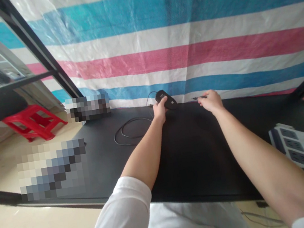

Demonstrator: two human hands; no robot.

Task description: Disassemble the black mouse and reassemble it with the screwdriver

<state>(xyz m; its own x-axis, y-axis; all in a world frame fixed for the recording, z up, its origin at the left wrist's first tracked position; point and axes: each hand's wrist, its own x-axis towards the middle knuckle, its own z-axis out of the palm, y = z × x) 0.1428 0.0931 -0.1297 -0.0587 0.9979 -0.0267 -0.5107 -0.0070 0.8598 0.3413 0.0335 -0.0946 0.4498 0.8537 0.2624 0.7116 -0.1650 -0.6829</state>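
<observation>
A small black rounded device with a pale round spot is held up over the back of the black table. My left hand grips it from its near left side, thumb on its face. To the right, my right hand is closed around a thin dark pen-like tool that points left toward the device, apart from it. A thin black cable lies in loops on the table left of my left hand, and part of it rises beside the device.
A white power strip with plugged cables sits at the table's right. Striped plastic sheeting hangs behind. Black metal posts frame the table. A red stool and a partly visible person in black are at left. Two areas are pixelated.
</observation>
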